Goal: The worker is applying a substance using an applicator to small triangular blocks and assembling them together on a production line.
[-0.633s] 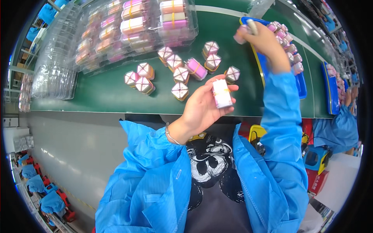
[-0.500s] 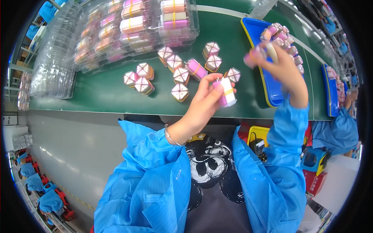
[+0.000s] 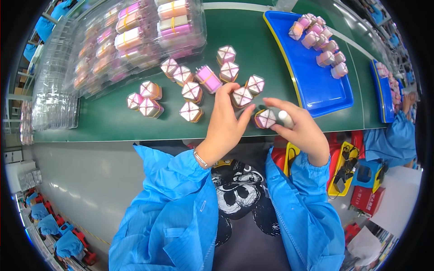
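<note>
Several small six-sided bundles, pink and white with yellow bands, stand on the green table (image 3: 172, 128). My left hand (image 3: 225, 118) has its thumb and fingers around one bundle (image 3: 242, 96), which stands against another bundle (image 3: 255, 84). My right hand (image 3: 302, 131) holds a short white round-ended stick (image 3: 285, 118). Between its thumb and forefinger, close to the table's near edge, is a separate bundle (image 3: 265, 118); the thumb is at its side, the forefinger apart from it. One pink bundle (image 3: 209, 79) lies on its side beyond my left hand.
A blue tray (image 3: 323, 100) with a yellow edge, holding several bundles, lies at the right. Clear plastic trays (image 3: 201, 38) filled with bundles stand at the far left, beside stacked clear trays (image 3: 54, 86). Another person's blue sleeve (image 3: 389, 142) is at the far right.
The bundle in my left hand has gone from raised to standing on the table. My right hand has come from the blue tray to the table's near edge with a bundle and the white stick.
</note>
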